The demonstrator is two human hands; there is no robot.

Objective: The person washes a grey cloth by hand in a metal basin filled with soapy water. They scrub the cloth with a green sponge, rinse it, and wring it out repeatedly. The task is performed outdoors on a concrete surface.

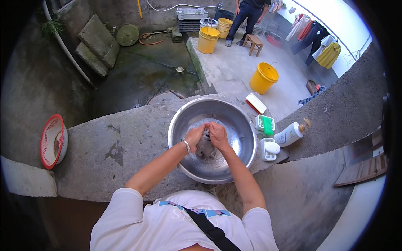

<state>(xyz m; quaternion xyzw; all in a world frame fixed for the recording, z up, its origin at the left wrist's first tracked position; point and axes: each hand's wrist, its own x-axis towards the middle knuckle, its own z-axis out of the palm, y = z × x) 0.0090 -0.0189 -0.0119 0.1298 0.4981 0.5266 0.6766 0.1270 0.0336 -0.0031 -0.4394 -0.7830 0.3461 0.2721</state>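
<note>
A wide metal basin (247, 157) stands on the concrete ledge, with soapy-looking water in its bottom. Inside it, my left hand (195, 137) and my right hand (217, 134) meet near the middle, fingers closed on a wet greyish cloth (205, 147). The cloth hangs from between them down to the water. A bracelet circles my left wrist. Just right of the basin sit a green soap bar (266, 125) in a white dish, a white soap bar (272, 147) in another dish, and a white pump bottle (289, 134) that leans over.
A white-and-red brush (256, 103) lies on the ledge (125, 144) beyond the soaps. At far left, an enamel basin (54, 142) rests tilted. Yellow buckets (264, 78), a wooden stool (253, 44) and a standing person (249, 19) are in the yard beyond. Clothes hang at upper right.
</note>
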